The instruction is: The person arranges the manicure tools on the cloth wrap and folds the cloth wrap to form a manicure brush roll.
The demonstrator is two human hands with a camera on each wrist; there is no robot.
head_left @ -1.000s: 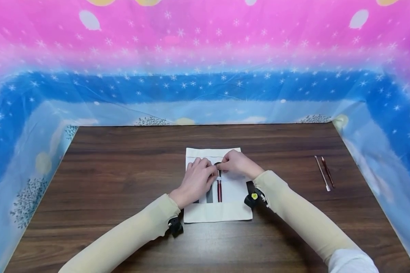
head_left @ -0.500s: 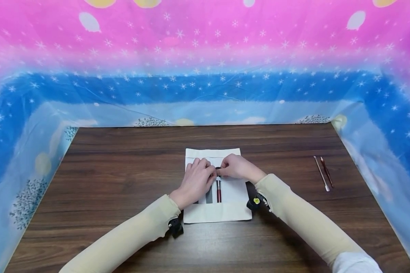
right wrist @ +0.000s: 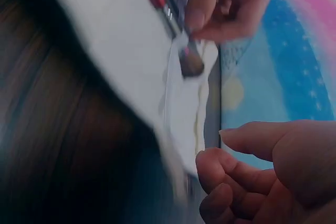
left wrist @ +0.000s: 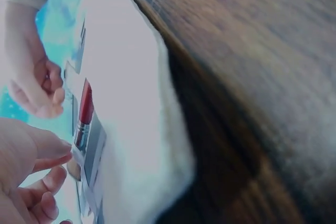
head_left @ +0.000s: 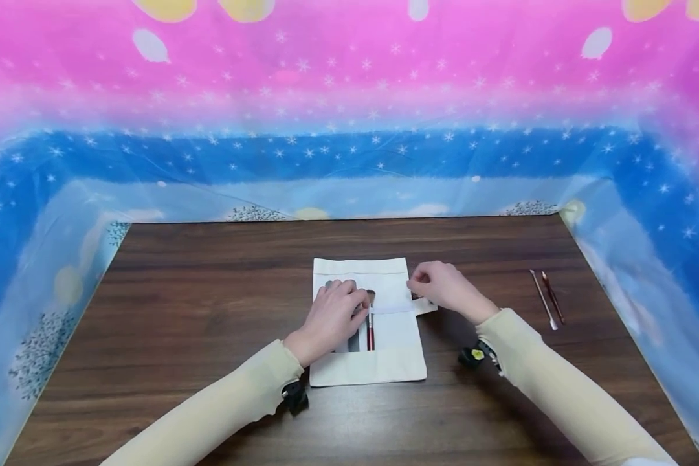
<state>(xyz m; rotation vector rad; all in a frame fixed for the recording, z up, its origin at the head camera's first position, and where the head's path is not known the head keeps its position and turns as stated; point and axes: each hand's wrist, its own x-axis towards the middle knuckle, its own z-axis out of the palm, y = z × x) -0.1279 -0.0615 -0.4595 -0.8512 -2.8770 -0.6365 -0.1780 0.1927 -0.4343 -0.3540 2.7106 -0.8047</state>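
A white cloth tool roll (head_left: 393,369) lies unrolled on the table. In its lower pocket stands a makeup-style brush (head_left: 370,336) with a red handle, silver ferrule and dark bristles, crossed by a white strap (head_left: 393,310). My left hand (head_left: 332,318) rests over the roll's left part, thumb and fingertip pinching the strap beside the brush (right wrist: 191,62). Grey flat tools (head_left: 354,342) show partly under that hand. Off the roll's right edge, my right hand (head_left: 447,288) hovers with loosely curled fingers and holds nothing. Below it, the strap's loose end sticks out past the cloth.
Two thin tools lie on the right of the brown wooden table (head_left: 210,272): a silver-tipped stick (head_left: 544,300) and a dark red-brown one (head_left: 553,298). A pink and blue snowflake cloth (head_left: 338,152) hangs around the back and sides.
My right hand has let go near the brush's head and moved right, past the roll's edge. The strap now lies across to the right, its end sticking out. The left hand stays nearly in place.
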